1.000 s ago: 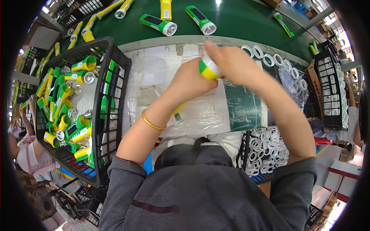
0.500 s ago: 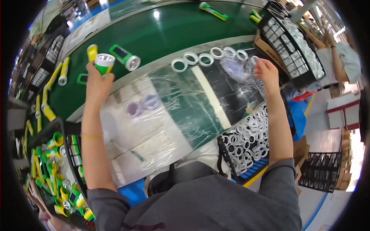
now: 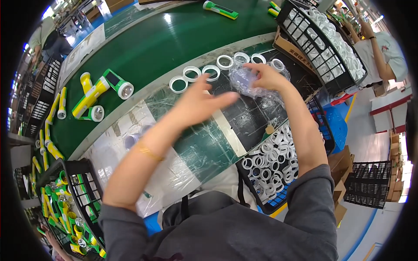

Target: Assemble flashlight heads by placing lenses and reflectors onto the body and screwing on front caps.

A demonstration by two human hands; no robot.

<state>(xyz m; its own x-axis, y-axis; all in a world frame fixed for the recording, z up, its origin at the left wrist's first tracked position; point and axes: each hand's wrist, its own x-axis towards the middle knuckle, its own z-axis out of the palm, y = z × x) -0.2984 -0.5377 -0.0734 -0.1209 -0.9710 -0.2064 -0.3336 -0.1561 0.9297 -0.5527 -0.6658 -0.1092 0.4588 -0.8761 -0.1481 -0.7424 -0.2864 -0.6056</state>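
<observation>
My left hand (image 3: 201, 103) is over the work board, fingers spread and holding nothing, slightly blurred. Its fingertips come close to a white ring (image 3: 211, 73) in a row of several such rings along the board's far edge. My right hand (image 3: 267, 78) reaches over a crumpled clear plastic bag (image 3: 243, 79) with pale, see-through discs in it. Its thumb and fingers curve apart at the bag, and I see nothing between them. Two clear round lenses (image 3: 131, 140) lie on the board, partly behind my left forearm. Green and yellow flashlights (image 3: 114, 82) lie on the green conveyor belt.
A black crate of white rings (image 3: 272, 169) stands at the board's near right. Another crate (image 3: 318, 48) with clear plastic parts is at the far right beside a cardboard box (image 3: 294, 54). A crate of flashlights (image 3: 72, 204) sits at lower left. People are at work nearby.
My left hand has let go of a flashlight, now lying on the belt, and moved right toward the rings. My right hand has moved left to the plastic bag. The view has shifted slightly.
</observation>
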